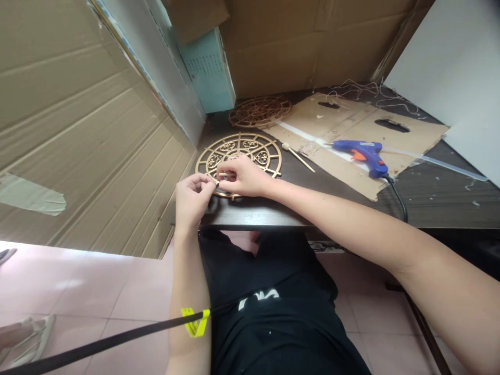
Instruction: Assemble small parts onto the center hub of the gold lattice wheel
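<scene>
A round laser-cut wooden lattice (250,139) with a scrollwork pattern lies flat on the dark table, close to its front edge. My left hand (191,200) and my right hand (242,177) meet at its near rim, their fingertips pinching a small pale wooden piece (221,175). The hands hide the lower part of the lattice. Behind it lies a second, similar wooden lattice (260,111). A blue and orange hot glue gun (361,157) rests on a cardboard sheet (336,122) to the right, beyond my right forearm.
A long glue stick (433,161) extends right from the glue gun, and its black cord (398,198) drops over the dark table's edge (250,223). A wooden stick (299,158) and tangled thin wires (371,94) lie nearby. Cardboard walls (89,130) rise left and behind.
</scene>
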A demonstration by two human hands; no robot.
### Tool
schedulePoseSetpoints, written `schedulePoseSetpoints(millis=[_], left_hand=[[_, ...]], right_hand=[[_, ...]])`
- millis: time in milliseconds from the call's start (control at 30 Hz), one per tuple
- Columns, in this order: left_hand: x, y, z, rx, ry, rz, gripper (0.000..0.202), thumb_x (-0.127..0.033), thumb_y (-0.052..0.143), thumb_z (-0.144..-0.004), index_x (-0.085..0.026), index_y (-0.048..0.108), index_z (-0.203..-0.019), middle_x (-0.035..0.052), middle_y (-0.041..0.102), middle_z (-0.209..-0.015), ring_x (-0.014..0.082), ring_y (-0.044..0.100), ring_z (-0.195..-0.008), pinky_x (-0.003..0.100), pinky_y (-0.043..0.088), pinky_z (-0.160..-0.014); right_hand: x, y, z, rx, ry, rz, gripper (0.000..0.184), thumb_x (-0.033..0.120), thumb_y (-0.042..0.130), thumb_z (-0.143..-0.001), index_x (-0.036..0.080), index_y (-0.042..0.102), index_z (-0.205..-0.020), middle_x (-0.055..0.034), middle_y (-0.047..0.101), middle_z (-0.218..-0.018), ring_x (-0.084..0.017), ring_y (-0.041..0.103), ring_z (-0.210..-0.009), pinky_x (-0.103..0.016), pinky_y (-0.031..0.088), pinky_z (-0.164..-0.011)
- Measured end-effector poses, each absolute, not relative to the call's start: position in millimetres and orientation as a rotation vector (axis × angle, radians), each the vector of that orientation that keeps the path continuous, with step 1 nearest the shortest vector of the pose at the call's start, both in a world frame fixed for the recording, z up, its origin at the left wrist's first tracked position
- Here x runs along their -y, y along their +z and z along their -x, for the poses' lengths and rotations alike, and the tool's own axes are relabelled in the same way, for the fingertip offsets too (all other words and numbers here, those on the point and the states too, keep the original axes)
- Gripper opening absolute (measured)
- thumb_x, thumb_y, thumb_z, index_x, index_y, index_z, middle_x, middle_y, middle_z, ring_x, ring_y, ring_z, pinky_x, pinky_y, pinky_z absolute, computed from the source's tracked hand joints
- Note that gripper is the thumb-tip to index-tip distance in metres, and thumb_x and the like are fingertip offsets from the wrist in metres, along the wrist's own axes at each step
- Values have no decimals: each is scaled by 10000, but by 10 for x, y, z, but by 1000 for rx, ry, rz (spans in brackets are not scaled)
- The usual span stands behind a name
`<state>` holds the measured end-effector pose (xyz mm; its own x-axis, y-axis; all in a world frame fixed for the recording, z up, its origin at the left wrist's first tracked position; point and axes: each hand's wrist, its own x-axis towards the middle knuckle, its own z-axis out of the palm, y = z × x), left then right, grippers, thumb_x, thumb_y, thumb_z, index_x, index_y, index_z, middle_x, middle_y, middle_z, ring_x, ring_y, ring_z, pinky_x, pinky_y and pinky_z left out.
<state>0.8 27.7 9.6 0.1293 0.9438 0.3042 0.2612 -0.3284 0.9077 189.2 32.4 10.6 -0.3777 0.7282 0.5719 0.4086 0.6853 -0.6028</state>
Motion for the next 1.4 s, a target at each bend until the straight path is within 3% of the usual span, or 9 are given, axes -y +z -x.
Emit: schedulePoseSetpoints(millis=[600, 833, 1033, 1233, 1400], left_hand=[[-306, 54, 0, -1174, 1319, -1660, 63, -234, 659, -723, -185, 674, -686, -50, 502, -505, 77, 386, -466, 223, 260, -493], [-315, 50, 6, -1154, 1258, -1648, 91, -267, 701, -725, -177, 714, -725, -32, 562, -553, 82, 413, -481, 223, 277, -500], [-316, 56, 4, -1156, 1238, -1674, 97, -268, 703, -734, -173, 718, -743, -38, 558, -542, 80, 415, -473, 231, 279, -509], [-325, 41, 11, -1145, 1224, -1715, 90, -266, 723, -753, -176, 718, -751, -18, 613, -614, 79, 434, -493, 233, 292, -510], [-330, 29, 23, -1161, 1165, -1740, 112, -291, 736, -787, -180, 721, -786, -26, 555, -589, 85, 416, -488, 233, 280, -495]], right_hand=[[-346, 80, -1907, 1976, 424, 901, 148, 218, 542, -767, 207, 446, -654, 61, 381, -577, -110, 363, -591, -261, 256, -617], [-355, 87, -1918, 1985, 385, 950, 99, 197, 547, -783, 192, 511, -692, 53, 422, -582, -117, 395, -605, -263, 284, -653], [-345, 83, -1924, 2077, 312, 1003, 190, 198, 554, -814, 197, 479, -640, 42, 441, -574, -118, 370, -588, -277, 257, -639], [-326, 108, -1929, 2063, 370, 1011, 48, 214, 614, -792, 169, 617, -778, 40, 522, -612, -130, 475, -624, -259, 305, -677], [-321, 105, -1925, 2061, 431, 998, 74, 228, 619, -794, 160, 649, -794, 45, 516, -597, -126, 475, -604, -259, 310, -665]])
